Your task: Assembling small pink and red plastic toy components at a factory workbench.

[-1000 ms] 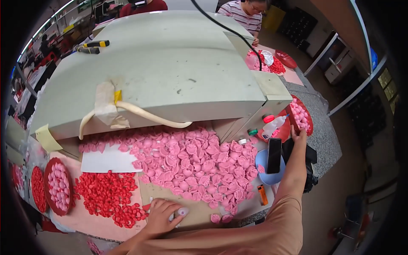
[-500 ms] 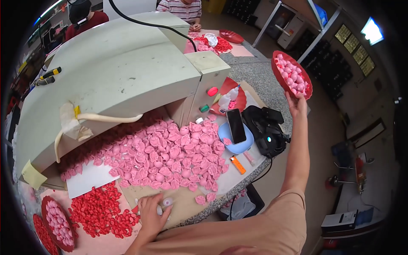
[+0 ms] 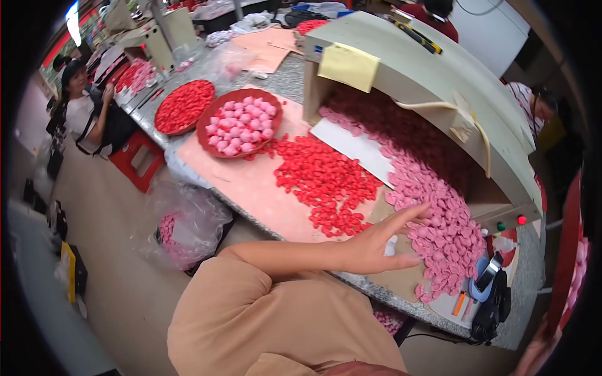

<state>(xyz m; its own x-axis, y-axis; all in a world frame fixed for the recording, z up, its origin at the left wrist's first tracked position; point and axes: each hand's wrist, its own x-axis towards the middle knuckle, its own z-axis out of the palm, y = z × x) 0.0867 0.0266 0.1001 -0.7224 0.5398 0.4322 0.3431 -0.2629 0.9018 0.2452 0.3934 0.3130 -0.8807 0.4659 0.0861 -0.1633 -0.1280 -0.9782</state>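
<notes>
My left hand (image 3: 374, 245) reaches over the bench with thumb and fingers spread. Behind its gap shows a small whitish object (image 3: 390, 245), apparently not gripped. Just beyond the fingers lies a broad spread of pink shell-like pieces (image 3: 442, 229), running under the pale machine housing (image 3: 433, 75). To the hand's left are many small red pieces (image 3: 320, 182). At the far right rim my right hand (image 3: 540, 351) grips a red dish (image 3: 566, 250), tipped nearly edge-on, with pink balls (image 3: 580, 266) partly visible in it; the fingers are mostly cut off.
A red dish of pink balls (image 3: 207, 141) and a dish of red pieces (image 3: 185, 106) stand left. A phone (image 3: 490, 271), an orange lighter (image 3: 459, 302) and a black device (image 3: 492, 313) lie right. A plastic bag (image 3: 188, 219) and red stool (image 3: 141, 160) with a seated person are beside the bench.
The view has swung left, showing more of the bench's left end. My left hand has lifted and its fingers have spread; the right hand's dish now sits at the right rim.
</notes>
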